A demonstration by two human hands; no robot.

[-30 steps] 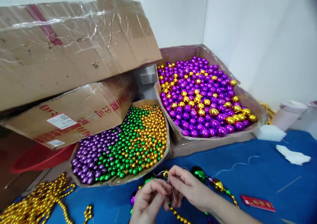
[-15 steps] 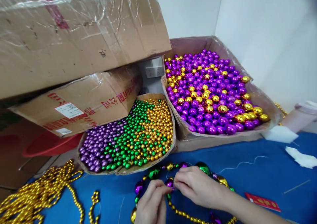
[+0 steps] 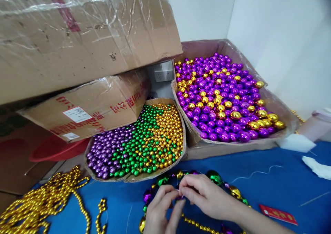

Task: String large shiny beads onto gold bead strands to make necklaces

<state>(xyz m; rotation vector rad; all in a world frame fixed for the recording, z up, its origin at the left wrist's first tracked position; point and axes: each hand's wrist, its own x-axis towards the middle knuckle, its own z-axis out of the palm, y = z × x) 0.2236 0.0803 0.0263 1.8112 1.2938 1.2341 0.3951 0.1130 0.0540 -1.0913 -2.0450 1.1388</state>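
Observation:
My left hand [image 3: 161, 210] and my right hand [image 3: 207, 196] meet at the bottom centre over a bead necklace [image 3: 214, 177] of big green, purple and gold balls lying on the blue cloth [image 3: 271, 189]. Both hands pinch together at one spot on the strand, fingers closed around a thin thread and a small bead I can hardly see. A loose white thread [image 3: 256, 173] trails off to the right. Just beyond the hands stands a box of small purple, green and gold beads [image 3: 139, 144].
A larger box of big purple and gold balls [image 3: 222, 99] sits at the back right. Taped cardboard cartons [image 3: 77, 37] lean over the left. Gold bead strands [image 3: 43, 203] pile at bottom left. A red packet [image 3: 278, 214], white foam [image 3: 294, 142] and a cup [image 3: 315, 123] lie right.
The view has dipped and shifted a little, so the boxes sit further right. My hands stay pinched on the necklace, the left fingers now reaching up to the right fingertips.

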